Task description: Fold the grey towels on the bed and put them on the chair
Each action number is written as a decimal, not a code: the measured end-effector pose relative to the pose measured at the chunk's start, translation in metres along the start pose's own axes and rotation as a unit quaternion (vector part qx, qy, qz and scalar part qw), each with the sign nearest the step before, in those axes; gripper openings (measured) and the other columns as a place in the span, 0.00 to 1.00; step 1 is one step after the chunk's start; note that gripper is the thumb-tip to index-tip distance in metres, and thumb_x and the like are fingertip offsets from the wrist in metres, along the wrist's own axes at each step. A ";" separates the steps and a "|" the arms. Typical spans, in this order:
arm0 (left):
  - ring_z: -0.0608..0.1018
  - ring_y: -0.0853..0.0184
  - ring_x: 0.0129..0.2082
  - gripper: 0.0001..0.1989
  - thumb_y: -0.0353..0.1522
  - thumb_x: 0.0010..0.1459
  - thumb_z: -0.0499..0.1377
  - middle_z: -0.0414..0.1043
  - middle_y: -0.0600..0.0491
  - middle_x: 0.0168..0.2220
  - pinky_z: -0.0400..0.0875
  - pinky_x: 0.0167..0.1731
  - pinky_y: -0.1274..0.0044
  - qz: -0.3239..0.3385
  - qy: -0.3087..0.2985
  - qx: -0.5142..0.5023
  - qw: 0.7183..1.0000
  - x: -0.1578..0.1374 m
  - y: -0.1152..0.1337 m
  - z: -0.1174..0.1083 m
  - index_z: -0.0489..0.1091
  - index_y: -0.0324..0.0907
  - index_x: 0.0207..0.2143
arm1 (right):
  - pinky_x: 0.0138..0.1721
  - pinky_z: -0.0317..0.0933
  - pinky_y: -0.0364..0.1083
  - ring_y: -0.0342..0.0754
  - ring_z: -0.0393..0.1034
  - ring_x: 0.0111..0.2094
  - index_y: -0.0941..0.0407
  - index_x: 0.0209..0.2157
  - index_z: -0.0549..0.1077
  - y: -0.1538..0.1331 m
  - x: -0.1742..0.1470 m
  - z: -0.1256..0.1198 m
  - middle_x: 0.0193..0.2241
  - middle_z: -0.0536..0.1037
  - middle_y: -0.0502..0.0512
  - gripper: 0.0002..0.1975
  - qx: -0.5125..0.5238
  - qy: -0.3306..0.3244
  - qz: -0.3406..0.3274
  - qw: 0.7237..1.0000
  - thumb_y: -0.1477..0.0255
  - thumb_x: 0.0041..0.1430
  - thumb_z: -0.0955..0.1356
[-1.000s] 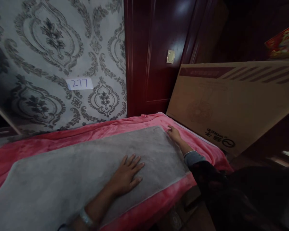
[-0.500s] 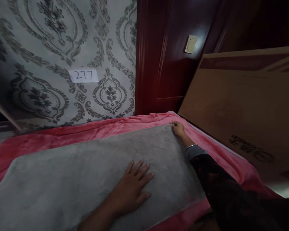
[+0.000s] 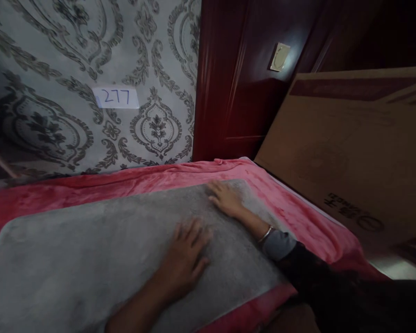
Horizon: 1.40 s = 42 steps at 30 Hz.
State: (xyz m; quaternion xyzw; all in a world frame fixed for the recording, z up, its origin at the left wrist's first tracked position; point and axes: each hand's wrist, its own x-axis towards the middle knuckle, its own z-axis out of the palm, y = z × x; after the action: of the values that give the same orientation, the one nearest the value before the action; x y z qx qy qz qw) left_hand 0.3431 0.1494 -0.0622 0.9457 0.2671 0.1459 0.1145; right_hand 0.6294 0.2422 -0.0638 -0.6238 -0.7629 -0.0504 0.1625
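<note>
Wallpaper: patterned wall [image 3: 69, 101], between 11 and 12 o'clock from the mat's middle, with a paper card [image 3: 117, 98] marked 277 on it.
Grey mat: the grey mat [image 3: 100, 245] lies mostly flat on the pink cover, reaching from the 9 o'clock side of the view across to about 2 o'clock; little in its lie has changed over the last half second.
Left hand: the left hand [image 3: 187, 259], palm down over the mat at about 3 o'clock from its middle, fingers spread apart; it has hardly shifted, though its fingertips are now blurred.
Right hand: the right hand [image 3: 225, 199], between 1 and 2 o'clock from the left, has left the far right corner and moved inward over the mat. Its thumb stands off; blur hides whether the other fingers touch each other.
Far right corner: at 2 o'clock from the right hand, let go and lying down; attention seems to have passed from edge to surface.
Pink cover: the pink cover [image 3: 308, 226] shows beyond the mat toward 3 o'clock.
Carton: the cardboard carton [image 3: 353, 162], past the cover, unchanged.
</note>
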 end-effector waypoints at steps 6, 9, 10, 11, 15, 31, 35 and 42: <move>0.47 0.43 0.72 0.32 0.48 0.64 0.53 0.45 0.44 0.73 0.42 0.65 0.42 -0.061 -0.020 0.058 0.996 0.001 -0.009 0.011 0.57 0.53 0.68 | 0.67 0.44 0.60 0.54 0.45 0.71 0.45 0.70 0.53 -0.023 -0.015 0.006 0.71 0.52 0.51 0.29 0.000 -0.092 -0.035 0.995 0.54 0.72 0.53; 0.47 0.43 0.72 0.31 0.47 0.64 0.53 0.45 0.44 0.73 0.42 0.64 0.42 -0.063 -0.020 0.074 0.995 0.002 -0.011 0.012 0.57 0.54 0.68 | 0.68 0.42 0.62 0.55 0.45 0.71 0.47 0.70 0.55 0.006 -0.017 -0.005 0.71 0.53 0.53 0.29 -0.018 -0.097 0.034 0.995 0.55 0.72 0.54; 0.48 0.43 0.72 0.31 0.47 0.65 0.52 0.45 0.44 0.73 0.43 0.64 0.42 -0.061 -0.013 0.076 0.995 0.002 -0.012 0.013 0.57 0.54 0.68 | 0.68 0.42 0.62 0.56 0.45 0.71 0.47 0.70 0.55 0.018 -0.021 -0.010 0.71 0.53 0.53 0.28 -0.022 -0.094 0.070 0.993 0.56 0.72 0.54; 0.49 0.43 0.71 0.31 0.47 0.65 0.52 0.46 0.44 0.73 0.43 0.64 0.42 -0.058 -0.007 0.077 0.995 0.003 -0.012 0.013 0.58 0.53 0.68 | 0.67 0.43 0.63 0.56 0.45 0.71 0.47 0.70 0.55 0.030 -0.028 -0.014 0.71 0.52 0.54 0.28 -0.023 -0.090 0.105 0.990 0.56 0.72 0.55; 0.50 0.43 0.71 0.30 0.47 0.64 0.53 0.47 0.44 0.72 0.43 0.65 0.44 -0.062 -0.008 0.087 0.994 0.006 -0.010 0.010 0.60 0.50 0.67 | 0.64 0.47 0.68 0.61 0.46 0.70 0.50 0.70 0.55 0.076 -0.073 -0.030 0.71 0.51 0.58 0.29 -0.021 -0.077 0.210 0.974 0.58 0.72 0.55; 0.57 0.53 0.70 0.27 0.42 0.67 0.49 0.56 0.46 0.70 0.49 0.66 0.54 0.067 -0.086 0.067 0.992 0.008 0.016 -0.005 0.60 0.46 0.66 | 0.62 0.58 0.59 0.55 0.65 0.60 0.56 0.58 0.72 0.038 -0.243 -0.064 0.58 0.73 0.61 0.25 0.087 0.007 0.081 0.993 0.68 0.61 0.63; 0.63 0.51 0.66 0.31 0.43 0.62 0.56 0.61 0.41 0.66 0.58 0.64 0.60 0.074 -0.090 0.070 0.991 -0.009 0.044 -0.008 0.63 0.40 0.64 | 0.61 0.59 0.59 0.56 0.64 0.61 0.58 0.60 0.71 0.035 -0.267 -0.069 0.59 0.72 0.63 0.26 0.101 0.006 0.079 0.992 0.68 0.60 0.65; 0.74 0.56 0.54 0.16 0.32 0.64 0.54 0.73 0.44 0.53 0.69 0.55 0.62 0.089 -0.074 0.073 0.991 -0.022 0.073 -0.008 0.71 0.43 0.53 | 0.59 0.64 0.57 0.52 0.68 0.58 0.53 0.58 0.73 0.031 -0.276 -0.067 0.57 0.75 0.59 0.25 0.064 0.040 0.066 0.995 0.78 0.60 0.62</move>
State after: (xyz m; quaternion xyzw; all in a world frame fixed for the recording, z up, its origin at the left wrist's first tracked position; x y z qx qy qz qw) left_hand 0.3569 0.0780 -0.0381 0.9797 0.1824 0.0651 0.0509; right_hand 0.7182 -0.0277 -0.0901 -0.6586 -0.7144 -0.0154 0.2359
